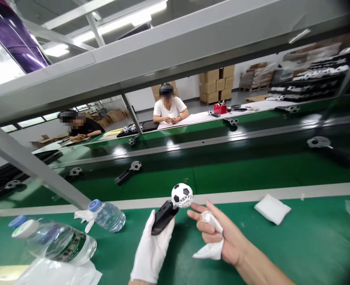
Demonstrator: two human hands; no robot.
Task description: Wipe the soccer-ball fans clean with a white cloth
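Observation:
My left hand (153, 248), in a white glove, is wrapped round the black handle (164, 217) of a small device. On the handle's upper end sits a black-and-white football-patterned head (182, 195) with slots in its lower side. Bare and just right of that head, my right hand (214, 229) has its curled fingers round a crumpled white cloth (212, 250). Its index finger points at the head's lower right edge; whether it touches is unclear. Both hands are above the green table (252, 253).
Water bottles (111, 217) and a larger bottle (65, 241) lie at left, beside a white plastic bag (59, 273). A folded white cloth (272, 209) lies right. Similar devices (130, 171) rest on the green belt beyond the table edge. A slanted metal post (38, 170) stands left; two people sit across.

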